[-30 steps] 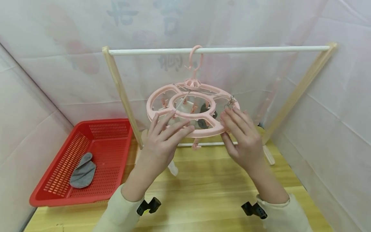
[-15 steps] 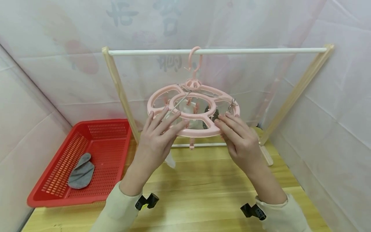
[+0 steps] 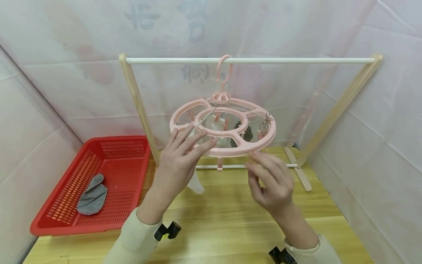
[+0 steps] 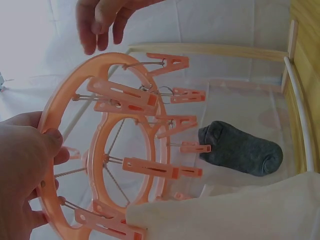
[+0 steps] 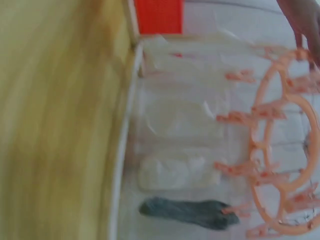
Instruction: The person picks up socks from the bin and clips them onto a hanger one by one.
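A pink round clip hanger point(image 3: 232, 151) hangs by its hook from the white bar of a drying rack. My left hand point(image 3: 178, 157) grips its near left rim, thumb below and fingers over the top. Off the rim at the near right, my right hand point(image 3: 271, 179) holds nothing, its fingers loosely bent. Pink clothespins point(image 4: 150, 169) dangle from the ring. One pinches a dark grey sock point(image 4: 240, 150), and a white sock point(image 4: 225, 215) hangs nearer the left wrist camera. In the blurred right wrist view, pale socks point(image 5: 180, 172) hang beside the dark one.
To the left, a red plastic basket point(image 3: 132, 205) holds a grey sock point(image 3: 93, 196). The rack's white bar point(image 3: 296, 61) spans two wooden legs point(image 3: 341, 106) standing on the wooden table point(image 3: 211, 234). Pale cloth walls close in the back and sides.
My right hand has come off the hanger's rim and dropped toward me. The ring has turned somewhat, shifting the hanging clips, while my left hand stays on the rim.
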Motion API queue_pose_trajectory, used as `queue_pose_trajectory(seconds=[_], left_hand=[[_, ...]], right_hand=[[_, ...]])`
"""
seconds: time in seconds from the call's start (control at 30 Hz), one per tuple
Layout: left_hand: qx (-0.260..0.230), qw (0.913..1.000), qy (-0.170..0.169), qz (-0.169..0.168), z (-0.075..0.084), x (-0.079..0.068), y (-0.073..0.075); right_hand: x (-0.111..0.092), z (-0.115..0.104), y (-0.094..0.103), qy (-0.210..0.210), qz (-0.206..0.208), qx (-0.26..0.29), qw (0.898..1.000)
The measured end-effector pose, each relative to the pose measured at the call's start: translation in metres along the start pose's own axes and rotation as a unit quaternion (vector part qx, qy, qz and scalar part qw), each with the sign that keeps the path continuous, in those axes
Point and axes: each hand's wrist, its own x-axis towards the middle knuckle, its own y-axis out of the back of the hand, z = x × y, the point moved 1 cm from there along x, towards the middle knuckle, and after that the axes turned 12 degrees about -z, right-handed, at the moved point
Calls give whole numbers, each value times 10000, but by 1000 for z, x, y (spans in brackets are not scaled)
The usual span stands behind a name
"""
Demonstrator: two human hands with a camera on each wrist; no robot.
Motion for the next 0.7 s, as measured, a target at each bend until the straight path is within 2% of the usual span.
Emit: queue_pose_trajectory(seconds=[0.03,0.1,0.17,0.2,0.23,0.3,0.33,0.4,0.47,0.5,0.7], left_hand=[[27,10000,-15,19,0,0,0],[79,10000,-26,11,1,-1,0],[91,9999,-43,-9,1,-2,0],[77,10000,-38,-30,1,-2,0],[56,10000,-30,-59,1,-2,0],[35,9999,-4,-129,2,-1,-1],[48,9999,9,-142,1,-2,-1],[46,9999,32,-155,0,-2,0],[54,9999,26,-140,-1,-2,-1],[52,9999,22,-134,-1,-2,-1],[11,9999,45,-152,0,-2,0]], right_hand=[[-2,-5,-3,39,107,45,9999],[-9,-13,-7,-191,-153,275,9993],[-19,-16,-11,-846,-713,722,9912],[-25,-17,-14,-1296,-1078,1045,9801],[-29,-17,-17,-1766,-1418,1351,9646],[-36,-19,-24,-2633,-1931,2002,9237],[-37,-20,-29,-2966,-2056,2342,9027],[-38,-22,-40,-3422,-2176,2923,8661],[-36,-25,-48,-3655,-2124,3313,8436],[-35,-26,-51,-3719,-2054,3431,8377],[-36,-26,-49,-4138,-1492,3674,8195]])
